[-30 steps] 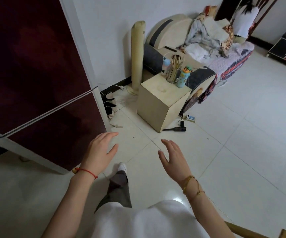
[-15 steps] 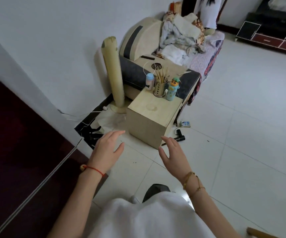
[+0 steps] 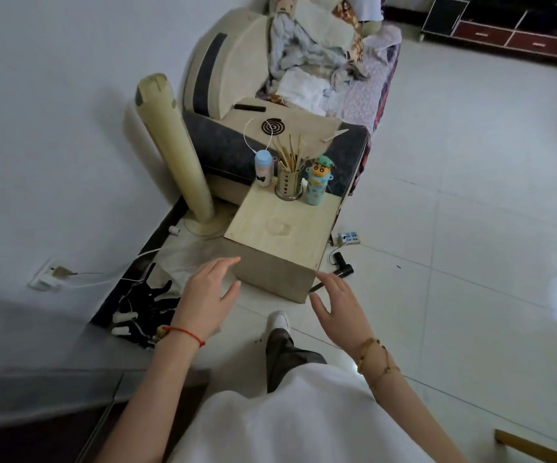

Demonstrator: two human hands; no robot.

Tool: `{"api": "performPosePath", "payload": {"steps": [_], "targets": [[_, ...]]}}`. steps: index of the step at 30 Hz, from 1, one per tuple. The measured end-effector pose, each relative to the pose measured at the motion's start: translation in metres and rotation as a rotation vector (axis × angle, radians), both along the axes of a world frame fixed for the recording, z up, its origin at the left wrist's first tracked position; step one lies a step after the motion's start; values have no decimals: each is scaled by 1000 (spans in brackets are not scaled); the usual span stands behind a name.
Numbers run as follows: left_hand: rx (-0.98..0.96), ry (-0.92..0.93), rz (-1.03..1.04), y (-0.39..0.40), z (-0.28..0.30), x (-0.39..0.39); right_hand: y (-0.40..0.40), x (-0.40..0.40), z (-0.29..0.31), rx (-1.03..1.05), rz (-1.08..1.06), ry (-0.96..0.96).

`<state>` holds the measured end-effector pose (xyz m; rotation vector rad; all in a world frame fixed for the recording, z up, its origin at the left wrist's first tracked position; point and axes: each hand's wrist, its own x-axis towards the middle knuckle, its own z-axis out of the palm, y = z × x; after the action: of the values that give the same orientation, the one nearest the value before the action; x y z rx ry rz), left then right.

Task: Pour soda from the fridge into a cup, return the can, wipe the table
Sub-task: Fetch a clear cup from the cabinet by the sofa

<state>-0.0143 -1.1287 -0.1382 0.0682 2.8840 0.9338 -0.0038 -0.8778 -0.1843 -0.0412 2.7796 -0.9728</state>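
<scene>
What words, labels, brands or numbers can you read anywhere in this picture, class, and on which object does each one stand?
None can be read.
Pink and blue bottle: a dark mark, no legible text.
Cartoon character bottle: a picture only.
Power strip on the floor: any markings too small to read.

Your left hand has a thin red string bracelet round the wrist just behind it, with a small pale bead on the outer side. Behind your right hand sit 2 slim gold-coloured bracelets, one a little further up the forearm than the other. Both forearms are bare, with no sleeves in view. You wear a white top, dark trousers and a white shoe.
</scene>
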Motion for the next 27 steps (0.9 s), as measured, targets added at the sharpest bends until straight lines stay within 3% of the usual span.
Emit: {"api": "performPosePath", "payload": {"steps": [14,21,27], "targets": [[65,-122,-14,2,-44,-215,14,-212,-24,1,-74,-157],[11,-257,-87,17,-109,-294,10,-272,-81,-54,-218,-280],[-32,-359,-145,32,-199,-339,5,-313,-162,-52,-291,-372]]}}
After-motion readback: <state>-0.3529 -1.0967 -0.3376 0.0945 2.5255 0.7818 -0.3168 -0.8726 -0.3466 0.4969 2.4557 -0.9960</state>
